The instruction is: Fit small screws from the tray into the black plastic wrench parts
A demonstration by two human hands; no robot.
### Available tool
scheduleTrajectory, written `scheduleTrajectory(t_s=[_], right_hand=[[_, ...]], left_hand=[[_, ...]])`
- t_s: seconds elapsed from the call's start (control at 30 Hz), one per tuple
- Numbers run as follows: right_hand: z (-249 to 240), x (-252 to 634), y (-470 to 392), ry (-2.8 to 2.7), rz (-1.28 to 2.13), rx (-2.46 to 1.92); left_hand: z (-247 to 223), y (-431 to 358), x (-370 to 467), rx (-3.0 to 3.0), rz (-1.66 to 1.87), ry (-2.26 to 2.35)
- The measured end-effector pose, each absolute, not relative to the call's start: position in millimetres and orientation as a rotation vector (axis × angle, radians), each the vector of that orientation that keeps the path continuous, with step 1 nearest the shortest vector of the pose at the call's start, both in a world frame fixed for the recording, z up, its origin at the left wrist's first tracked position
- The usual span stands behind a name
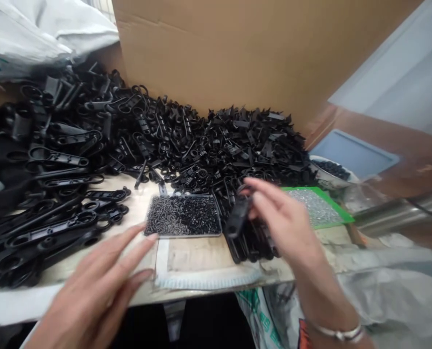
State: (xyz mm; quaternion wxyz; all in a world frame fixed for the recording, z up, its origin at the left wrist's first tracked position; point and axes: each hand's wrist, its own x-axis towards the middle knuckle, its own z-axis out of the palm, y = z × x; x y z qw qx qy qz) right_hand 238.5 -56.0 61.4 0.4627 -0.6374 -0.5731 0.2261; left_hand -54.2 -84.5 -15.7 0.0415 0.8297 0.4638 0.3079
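Note:
My right hand [288, 218] pinches a black plastic part [237, 215], long and narrow with a rounded lower end, between thumb and fingers. Directly below it lies a small stack of similar black parts [247, 249] near the table's front edge. My left hand [103, 281] holds nothing, its fingers stretched out and apart. Its fingertips are at the lower left corner of a shallow clear tray [186, 236]; whether they touch it I cannot tell. Many tiny dark metal pieces [181, 215], too small to name, fill the tray.
A large heap of black plastic parts [186, 131] leans against a cardboard wall [230, 53]. More long black parts [52, 228] lie at left. A green tray [332, 203] holds small silvery pieces at right. Beyond are a blue tray [357, 150] and a metal cylinder [401, 211].

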Motion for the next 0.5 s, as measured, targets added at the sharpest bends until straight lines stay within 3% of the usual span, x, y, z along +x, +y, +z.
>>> scheduleTrajectory(t_s=[0.07, 0.23, 0.37, 0.5], right_hand=[[77, 274, -35, -1.407, 0.329, -1.659], [83, 315, 22, -1.548, 0.262, -1.920], [79, 305, 45, -1.745, 0.276, -2.020], [68, 309, 51, -1.867, 0.206, -2.103]], left_hand=[[-27, -71, -82, 2.583, 0.991, 1.546], [-57, -39, -141, 2.640, 0.923, 1.905], [-36, -40, -134, 2.669, 0.501, 2.090], [-12, -44, -105, 2.586, 0.406, 2.150]])
